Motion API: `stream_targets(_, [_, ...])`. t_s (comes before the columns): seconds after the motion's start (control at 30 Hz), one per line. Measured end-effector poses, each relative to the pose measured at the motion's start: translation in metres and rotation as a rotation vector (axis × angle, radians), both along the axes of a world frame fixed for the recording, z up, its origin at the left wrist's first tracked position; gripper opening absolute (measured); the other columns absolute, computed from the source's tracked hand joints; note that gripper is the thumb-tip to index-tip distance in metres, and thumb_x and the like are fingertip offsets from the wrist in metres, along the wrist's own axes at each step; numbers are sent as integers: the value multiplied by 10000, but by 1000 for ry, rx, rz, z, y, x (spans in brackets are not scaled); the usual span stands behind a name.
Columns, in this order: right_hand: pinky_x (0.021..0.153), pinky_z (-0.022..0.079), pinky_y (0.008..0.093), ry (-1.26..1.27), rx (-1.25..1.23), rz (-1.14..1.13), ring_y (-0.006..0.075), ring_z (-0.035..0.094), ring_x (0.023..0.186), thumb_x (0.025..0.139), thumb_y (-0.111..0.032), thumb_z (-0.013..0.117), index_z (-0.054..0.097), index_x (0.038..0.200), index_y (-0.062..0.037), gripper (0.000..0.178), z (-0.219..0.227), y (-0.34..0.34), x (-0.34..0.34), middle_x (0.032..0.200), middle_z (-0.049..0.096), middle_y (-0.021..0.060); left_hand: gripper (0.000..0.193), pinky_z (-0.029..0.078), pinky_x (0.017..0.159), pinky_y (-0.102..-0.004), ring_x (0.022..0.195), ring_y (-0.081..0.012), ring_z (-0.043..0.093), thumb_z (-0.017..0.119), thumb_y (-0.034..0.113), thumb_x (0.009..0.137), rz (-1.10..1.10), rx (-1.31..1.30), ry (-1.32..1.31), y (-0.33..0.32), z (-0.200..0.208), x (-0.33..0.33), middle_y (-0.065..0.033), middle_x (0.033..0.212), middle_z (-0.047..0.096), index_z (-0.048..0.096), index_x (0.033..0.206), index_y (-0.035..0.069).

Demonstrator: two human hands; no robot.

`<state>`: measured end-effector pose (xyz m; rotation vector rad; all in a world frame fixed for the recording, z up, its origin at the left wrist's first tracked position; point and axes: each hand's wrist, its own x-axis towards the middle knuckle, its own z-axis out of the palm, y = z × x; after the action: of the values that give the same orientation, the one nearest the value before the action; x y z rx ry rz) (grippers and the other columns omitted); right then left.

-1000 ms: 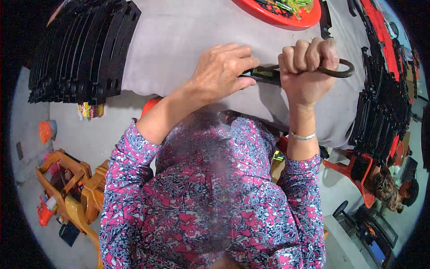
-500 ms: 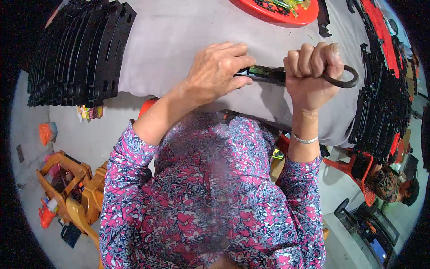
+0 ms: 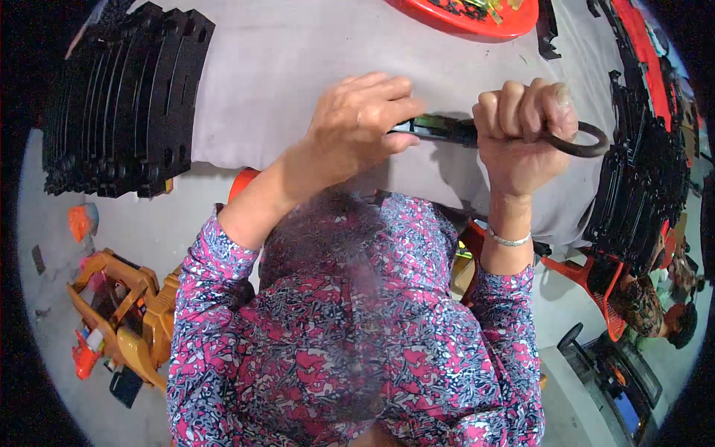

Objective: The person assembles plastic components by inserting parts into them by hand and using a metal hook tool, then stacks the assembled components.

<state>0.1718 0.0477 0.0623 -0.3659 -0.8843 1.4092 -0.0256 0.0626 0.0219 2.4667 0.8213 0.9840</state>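
Note:
Above the cloth-covered table, my right hand [image 3: 527,119] is closed in a fist around a dark tool with a round loop handle [image 3: 588,140], like scissors. The loop sticks out to the right of the fist. Between my hands runs a narrow black piece [image 3: 439,127] with a shiny face; where it ends and the tool begins I cannot make out. My left hand [image 3: 365,112] pinches the left end of this black piece between thumb and fingers. The palm side of that hand and its covered end are hidden.
Stacked long black slotted parts [image 3: 123,100] stand at the left table edge, and more black parts [image 3: 640,179] at the right. A red tray [image 3: 484,26] holds small scraps at the far side. Below are a wooden chair [image 3: 126,305] and a red plastic chair [image 3: 596,287].
My right hand and the loop have shifted slightly right and nearer. The left hand stays in about the same place. The whole view has turned a little.

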Motion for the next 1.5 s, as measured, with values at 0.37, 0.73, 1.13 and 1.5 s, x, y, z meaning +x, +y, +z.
stream_targets(0.37, [438,214,280,-16,-43,17,96,222,465,999,-327,431,338,687,-124,384,-4,-1,-19,563,259,-29,332,497,716,-378,822,-244,597,788,220,628,28,-41,27,-5,-3,1,-42,836,569,678,912,88])
stream_targets(0.73, [458,218,284,-104,-70,-19,106,224,483,1003,-333,429,344,701,-138,370,7,5,-26,580,255,-37,313,490,735,-397,846,-260,596,787,208,640,7,-28,46,2,0,3,-58,847,561,674,901,77])
stream_targets(1.13, [446,302,208,-1084,-424,-614,48,406,525,982,-270,525,545,785,-98,263,3,-1,87,630,469,-33,463,456,818,-422,955,-318,578,800,165,660,52,-33,11,-27,25,-17,-124,1034,581,639,1076,39])
stream_targets(1.5, [775,494,375,-1492,106,-817,284,618,851,839,-87,643,646,1030,5,211,43,-13,62,1009,635,163,398,467,831,-419,983,-321,575,797,69,661,232,39,-79,-56,16,-39,-133,1075,593,688,1043,43])
